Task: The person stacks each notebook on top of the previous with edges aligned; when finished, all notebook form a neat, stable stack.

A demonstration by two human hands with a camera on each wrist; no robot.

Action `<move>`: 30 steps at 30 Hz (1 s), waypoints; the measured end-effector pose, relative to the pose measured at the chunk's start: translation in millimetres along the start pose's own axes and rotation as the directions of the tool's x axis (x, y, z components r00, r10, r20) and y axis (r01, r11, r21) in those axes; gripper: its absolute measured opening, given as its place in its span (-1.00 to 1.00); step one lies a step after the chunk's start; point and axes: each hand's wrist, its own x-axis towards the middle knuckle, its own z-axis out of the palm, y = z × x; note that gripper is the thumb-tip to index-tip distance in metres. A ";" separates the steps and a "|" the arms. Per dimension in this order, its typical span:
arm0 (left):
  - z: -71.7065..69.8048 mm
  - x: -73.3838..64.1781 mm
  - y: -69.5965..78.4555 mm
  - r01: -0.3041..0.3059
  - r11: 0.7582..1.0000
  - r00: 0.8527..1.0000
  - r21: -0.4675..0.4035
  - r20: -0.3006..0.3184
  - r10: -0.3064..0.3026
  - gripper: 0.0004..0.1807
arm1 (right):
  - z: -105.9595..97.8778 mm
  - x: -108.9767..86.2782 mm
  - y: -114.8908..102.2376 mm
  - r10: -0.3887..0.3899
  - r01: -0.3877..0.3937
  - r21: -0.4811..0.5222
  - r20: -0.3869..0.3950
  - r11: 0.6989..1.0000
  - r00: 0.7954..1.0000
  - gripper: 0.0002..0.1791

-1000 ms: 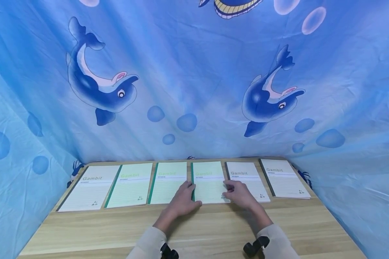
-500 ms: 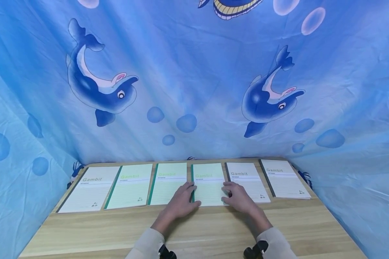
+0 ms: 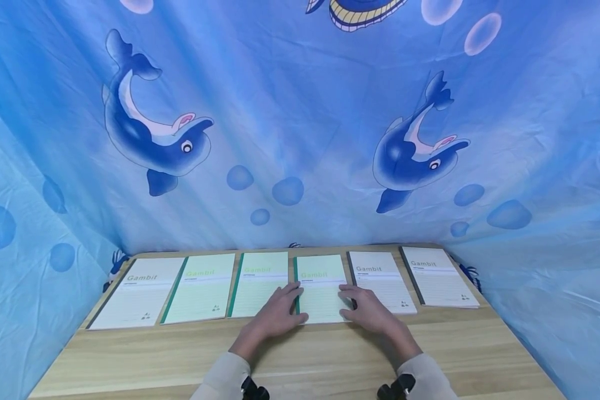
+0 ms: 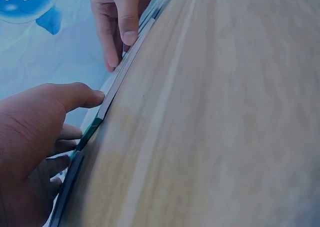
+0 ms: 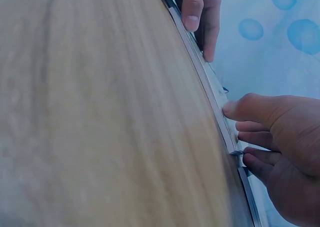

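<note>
A pale green notebook with a dark green spine lies flat on the table, its lower edge a little nearer to me than its neighbours'. My left hand holds it by the spine side, thumb at the lower left corner. On the opposite edge my right hand grips with bent fingers, thumb near the lower right corner. In the left wrist view, the thumb of the left hand touches the notebook's edge. The right wrist view shows the right hand at the other end of that edge.
Two green notebooks and a white notebook lie to the left. White notebooks lie to the right, one partly behind my right hand. A blue dolphin curtain hangs behind the wooden table.
The green notebook between my hands has slid toward me, out of line with the row. Both hands have moved with it, the right one also slightly leftward.
</note>
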 end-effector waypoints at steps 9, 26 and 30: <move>-4.8 1.0 -1.0 -0.025 0.999 1.000 -0.034 0.014 0.026 -0.21 | -5.0 -1.7 -1.0 -0.044 0.044 0.007 0.012 0.999 0.999 -0.54; -5.9 -5.9 -2.2 -0.059 0.997 0.995 0.046 0.080 0.055 -0.10 | -6.9 -6.9 -4.0 -0.078 0.079 -0.013 0.098 0.997 0.992 -0.48; -4.2 -4.2 -4.2 -0.069 0.995 0.993 0.077 0.101 0.061 -0.05 | -7.9 -8.7 -3.9 -0.075 0.077 -0.008 0.119 0.997 0.990 -0.38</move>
